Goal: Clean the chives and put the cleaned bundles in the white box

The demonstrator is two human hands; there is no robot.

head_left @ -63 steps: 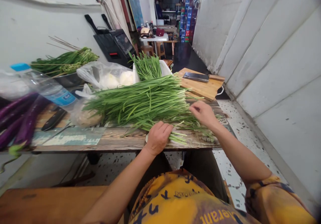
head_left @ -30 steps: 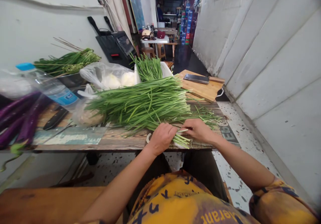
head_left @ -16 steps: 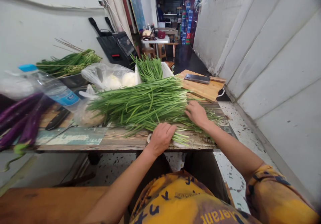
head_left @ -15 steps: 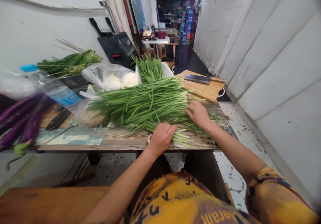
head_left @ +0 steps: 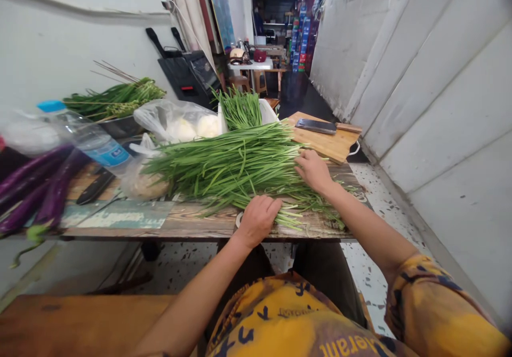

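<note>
A large heap of garlic chives point(head_left: 232, 159) lies across the table, leafy tips to the left and pale stem ends to the right. Near the front edge, my left hand point(head_left: 260, 215) is closed over a small bunch of chives, whose pale ends point(head_left: 288, 218) stick out to its right. At the heap's stem ends, my right hand point(head_left: 314, 170) has its fingers bent in a pinch on the chives; its fingertips are partly hidden among the stems. Loose trimmings point(head_left: 324, 205) lie under and beside my right wrist.
Behind the heap, a white container point(head_left: 269, 112) holds more chives. A cleaver point(head_left: 316, 126) rests on a wooden cutting board point(head_left: 320, 142) at the back right. To the left are a water bottle point(head_left: 100, 146), eggplants point(head_left: 50, 197), a black-handled knife point(head_left: 95, 187) and plastic bags point(head_left: 146, 178).
My right hand has moved slightly away from me, up along the stem ends of the heap. My left hand stays in place on its small bunch. The view has shifted a little.
</note>
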